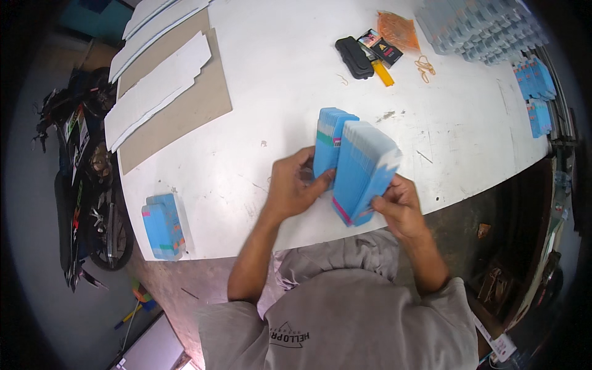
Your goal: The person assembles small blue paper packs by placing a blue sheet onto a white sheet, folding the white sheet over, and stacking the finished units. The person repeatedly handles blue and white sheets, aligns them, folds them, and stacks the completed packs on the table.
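Two stacks of thin, flat blue pieces with white ends, perhaps folded cartons, are held upright side by side over the white table's near edge. My left hand (297, 188) is closed around the smaller left stack (327, 145), its thumb at the gap between the two. Gripped by its lower right side, the larger right stack (359, 176) is in my right hand (401, 206), tilted with its top leaning right. This stack stands nearer to me and covers part of the other. My right fingers behind it are partly hidden.
Another blue stack (161, 228) lies at the table's left corner. Cut cardboard sheets (216, 92) lie far left. A black case (354, 57), yellow lighter (382, 73), orange bag (398, 31) and rubber bands (424, 68) are at the back. Pale stacks (481, 28) fill the far right.
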`<state>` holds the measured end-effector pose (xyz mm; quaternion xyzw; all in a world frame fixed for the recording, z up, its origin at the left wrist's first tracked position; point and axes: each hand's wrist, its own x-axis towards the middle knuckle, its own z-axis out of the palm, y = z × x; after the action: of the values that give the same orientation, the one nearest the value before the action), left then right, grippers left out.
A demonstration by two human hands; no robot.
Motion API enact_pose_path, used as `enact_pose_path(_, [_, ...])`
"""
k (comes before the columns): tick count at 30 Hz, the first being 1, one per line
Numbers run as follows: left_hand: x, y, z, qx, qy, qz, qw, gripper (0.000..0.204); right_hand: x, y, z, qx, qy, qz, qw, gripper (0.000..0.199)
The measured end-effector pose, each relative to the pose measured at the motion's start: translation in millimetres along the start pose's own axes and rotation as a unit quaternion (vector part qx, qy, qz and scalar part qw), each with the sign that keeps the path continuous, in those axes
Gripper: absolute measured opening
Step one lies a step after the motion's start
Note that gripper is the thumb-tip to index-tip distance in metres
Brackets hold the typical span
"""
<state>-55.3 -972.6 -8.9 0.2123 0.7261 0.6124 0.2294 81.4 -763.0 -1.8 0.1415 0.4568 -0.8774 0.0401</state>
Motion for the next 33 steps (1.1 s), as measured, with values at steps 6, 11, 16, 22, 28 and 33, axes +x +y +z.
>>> enact_pose_path(6, [-5.6, -4.7, 8.4, -0.04, -0.011, -0.009, 0.999, 0.043, 12.9, 23.2, -14.9, 0.008, 0.015, 0.012, 1.0, 0.041])
enact_pose_path(11, [-8.5, -1.5, -3.7, -0.033, -0.055, -0.071, 0.995, 0.046, 13.9, 15.3, -6.6, -0.006, 0.008, 0.024, 1.0, 0.035])
enact_pose_path(16, [-15.6, -6.9, 21.0, -0.064, 0.022, 0.033, 0.997, 0.064, 14.8, 21.1, 1.9, -0.033, 0.039, 0.017, 0.999, 0.035])
enact_pose_path(22, [-6.1, 27.5, 37.3, 0.083, 0.059, -0.028, 0.994, 0.071, 10.5, 25.3, -0.3, -0.266, 0.043, -0.062, 0.961, 0.029])
enact_pose_path(28, [8.4, 51.9, 6.4, 0.466, -0.026, 0.045, 0.883, 0.076, 0.1, -39.5, 7.4, -0.434, 0.062, -0.226, 0.87, 0.063])
enact_pose_path(33, [9.4, 1.9, 19.3, 0.521, -0.091, 0.179, 0.83, 0.079, 43.9, -42.5, 63.1, -0.344, -0.111, -0.385, 0.849, 0.089])
